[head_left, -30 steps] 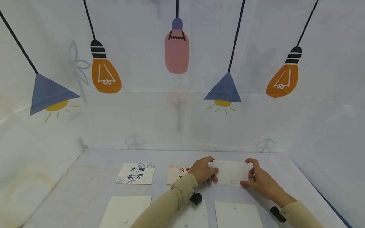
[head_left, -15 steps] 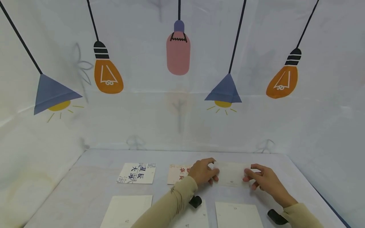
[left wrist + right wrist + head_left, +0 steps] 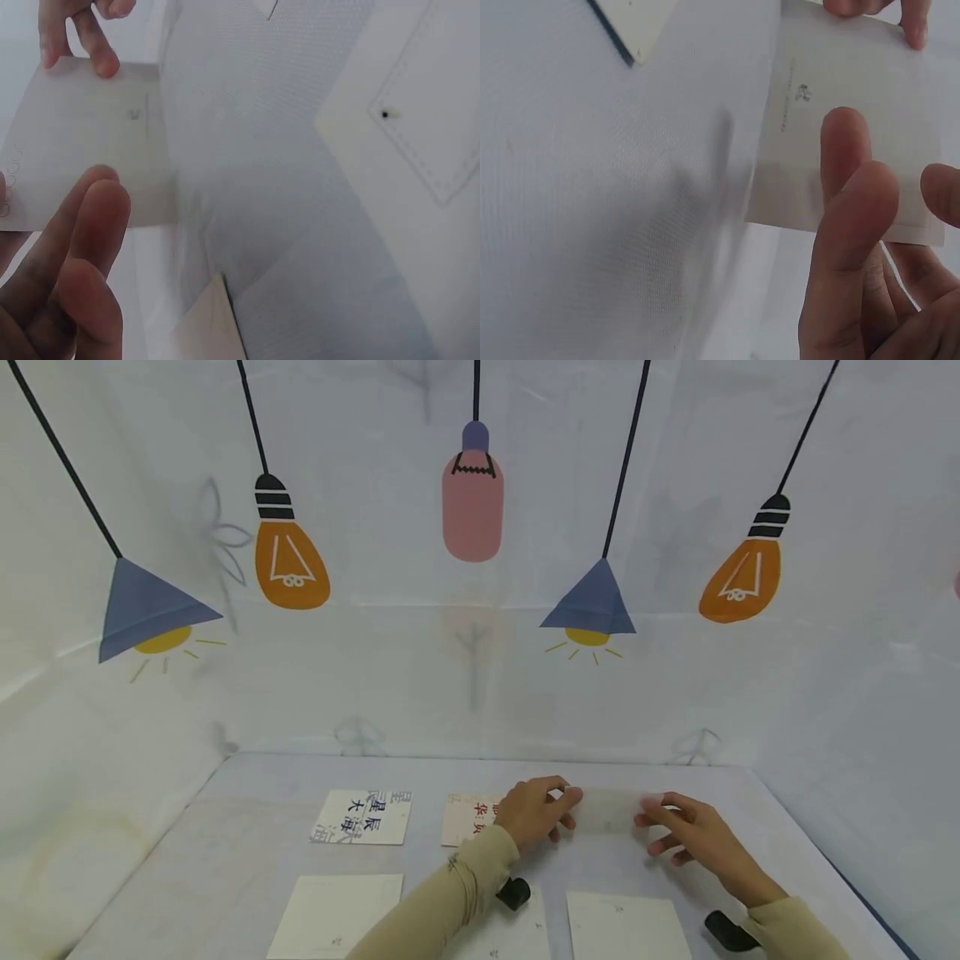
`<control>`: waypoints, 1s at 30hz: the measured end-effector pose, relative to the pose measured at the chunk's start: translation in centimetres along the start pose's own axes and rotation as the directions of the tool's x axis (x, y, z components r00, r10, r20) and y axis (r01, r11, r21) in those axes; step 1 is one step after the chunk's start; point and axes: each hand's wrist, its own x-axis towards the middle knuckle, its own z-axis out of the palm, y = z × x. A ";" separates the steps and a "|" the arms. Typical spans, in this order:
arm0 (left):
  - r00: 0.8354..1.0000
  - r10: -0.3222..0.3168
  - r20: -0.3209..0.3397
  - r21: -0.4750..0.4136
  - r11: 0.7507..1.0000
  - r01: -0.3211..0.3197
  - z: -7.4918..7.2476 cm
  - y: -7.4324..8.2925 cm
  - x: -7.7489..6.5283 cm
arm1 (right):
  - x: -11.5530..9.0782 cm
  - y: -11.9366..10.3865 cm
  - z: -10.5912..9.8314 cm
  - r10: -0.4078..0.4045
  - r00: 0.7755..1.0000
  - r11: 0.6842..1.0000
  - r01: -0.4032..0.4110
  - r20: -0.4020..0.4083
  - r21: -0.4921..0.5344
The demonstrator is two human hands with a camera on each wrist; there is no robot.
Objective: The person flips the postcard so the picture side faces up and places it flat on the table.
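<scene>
Both hands hold a thin whitish card [image 3: 609, 814] over the back right of the table. It carries a small dark mark near its lower edge. My left hand [image 3: 536, 814] grips its left edge near the upper corner, with the thumb on the near face. At the other edge my right hand [image 3: 697, 835] pinches it near the upper corner. Several right fingers [image 3: 859, 202] stand apart from the pinch, in front of the card [image 3: 900, 90]. Faint lettering runs along one edge of the card [image 3: 75, 112] in the left wrist view.
A card with black characters [image 3: 367, 817] and one with red characters [image 3: 463, 827], partly behind the left hand, lie on the white table [image 3: 225, 843]. Nearer are pale cards: one at left [image 3: 341, 910], one under the left forearm [image 3: 525, 931], one at right [image 3: 626, 927].
The card has tilted and looks narrower from top to bottom. Both thumbs have moved up to its upper corners; the right hand has shifted its grip.
</scene>
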 end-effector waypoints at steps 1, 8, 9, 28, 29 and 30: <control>1.000 0.009 -0.007 0.006 1.000 -0.009 0.0 0.0 0.0 | 0.0 0.0 0.0 -0.006 1.000 1.000 0.006 0.000 -0.003; 0.999 0.041 -0.036 0.055 0.998 -0.039 -0.1 -0.1 -0.1 | -0.1 0.1 -0.1 -0.046 0.999 0.998 0.046 -0.009 -0.042; 0.998 0.040 -0.038 0.057 0.998 -0.038 -0.1 -0.1 -0.1 | 0.0 0.1 -0.1 -0.048 0.999 0.998 0.047 -0.012 -0.045; 0.998 -0.003 -0.061 0.139 0.990 0.012 0.0 -0.5 -0.3 | -0.2 0.6 0.2 -0.061 0.998 0.989 0.057 -0.020 -0.138; 0.998 -0.005 -0.062 0.141 0.990 0.013 0.1 -0.6 -0.3 | -0.3 0.6 0.2 -0.061 0.998 0.987 0.057 -0.019 -0.150; 0.998 -0.006 -0.064 0.144 0.989 0.016 0.2 -0.6 -0.3 | -0.3 0.7 0.2 -0.061 0.998 0.985 0.058 -0.014 -0.165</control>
